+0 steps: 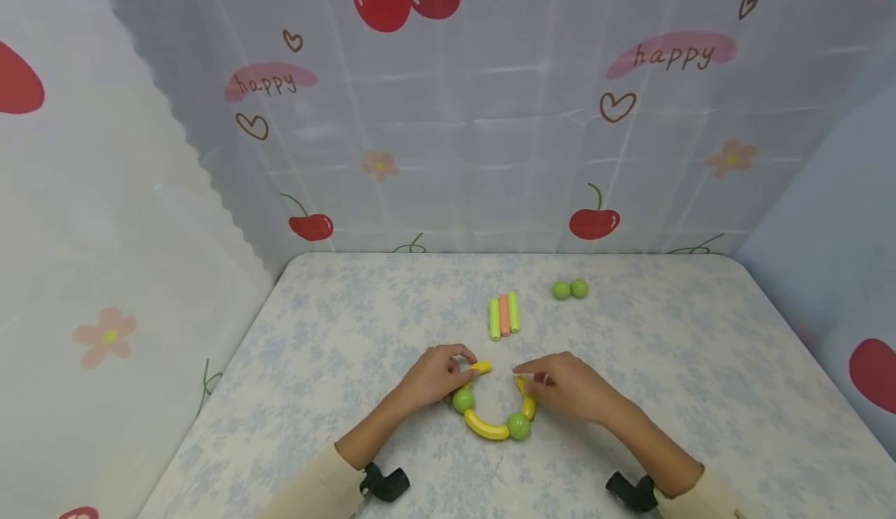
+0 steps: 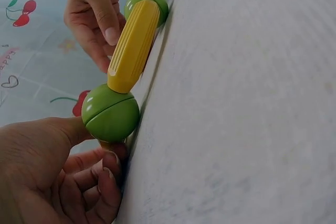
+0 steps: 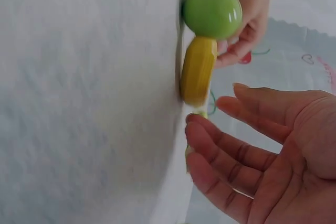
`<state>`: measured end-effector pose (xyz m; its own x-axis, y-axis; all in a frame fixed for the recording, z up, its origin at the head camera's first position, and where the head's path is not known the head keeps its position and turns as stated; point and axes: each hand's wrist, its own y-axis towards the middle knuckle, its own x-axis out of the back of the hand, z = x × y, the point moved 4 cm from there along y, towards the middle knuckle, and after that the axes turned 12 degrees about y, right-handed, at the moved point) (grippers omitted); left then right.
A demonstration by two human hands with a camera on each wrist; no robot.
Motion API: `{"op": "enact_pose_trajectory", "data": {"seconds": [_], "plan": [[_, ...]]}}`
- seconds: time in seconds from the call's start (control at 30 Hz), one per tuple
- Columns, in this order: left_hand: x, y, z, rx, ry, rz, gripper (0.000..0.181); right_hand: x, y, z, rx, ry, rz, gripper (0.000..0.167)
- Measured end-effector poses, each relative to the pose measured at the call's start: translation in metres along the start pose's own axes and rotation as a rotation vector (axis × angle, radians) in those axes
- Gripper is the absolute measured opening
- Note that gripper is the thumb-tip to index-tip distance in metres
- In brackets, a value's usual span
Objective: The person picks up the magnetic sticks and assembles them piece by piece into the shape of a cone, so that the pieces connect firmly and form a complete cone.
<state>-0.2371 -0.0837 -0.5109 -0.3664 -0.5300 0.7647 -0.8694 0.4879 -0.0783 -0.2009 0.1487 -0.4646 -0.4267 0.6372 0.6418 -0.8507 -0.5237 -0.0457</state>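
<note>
In the head view, an open ring of yellow curved sticks and green balls lies on the table, its gap on the far side. My left hand (image 1: pixel 428 377) pinches the left curved stick (image 1: pixel 481 366), beside the left green ball (image 1: pixel 463 400). Along the near side runs another curved stick (image 1: pixel 486 427), joining that ball to a second green ball (image 1: pixel 518 426). From there the right curved stick (image 1: pixel 530 407) extends, and my right hand (image 1: pixel 570 388) is beside its free end. In the right wrist view the right fingers (image 3: pixel 231 150) are loosely bent and apart from the thumb, holding nothing.
Beyond the ring lie two light green straight sticks (image 1: pixel 495 319) with an orange-pink one (image 1: pixel 505 315) between them. Two more green balls (image 1: pixel 570 289) sit farther back to the right. A patterned curtain (image 1: pixel 490 114) hangs behind the table (image 1: pixel 350 309).
</note>
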Motion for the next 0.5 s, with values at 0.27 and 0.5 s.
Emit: {"op": "enact_pose_trajectory", "data": {"seconds": [0.27,0.5], "plan": [[-0.001,0.001,0.009,0.009,-0.112,0.03,0.018,0.046,0.014,-0.021,0.015,-0.082,-0.271,0.031],[0.001,0.002,0.011,0.029,-0.123,0.045,0.021,0.083,0.03,-0.046,0.075,-0.106,-0.492,0.034]]}}
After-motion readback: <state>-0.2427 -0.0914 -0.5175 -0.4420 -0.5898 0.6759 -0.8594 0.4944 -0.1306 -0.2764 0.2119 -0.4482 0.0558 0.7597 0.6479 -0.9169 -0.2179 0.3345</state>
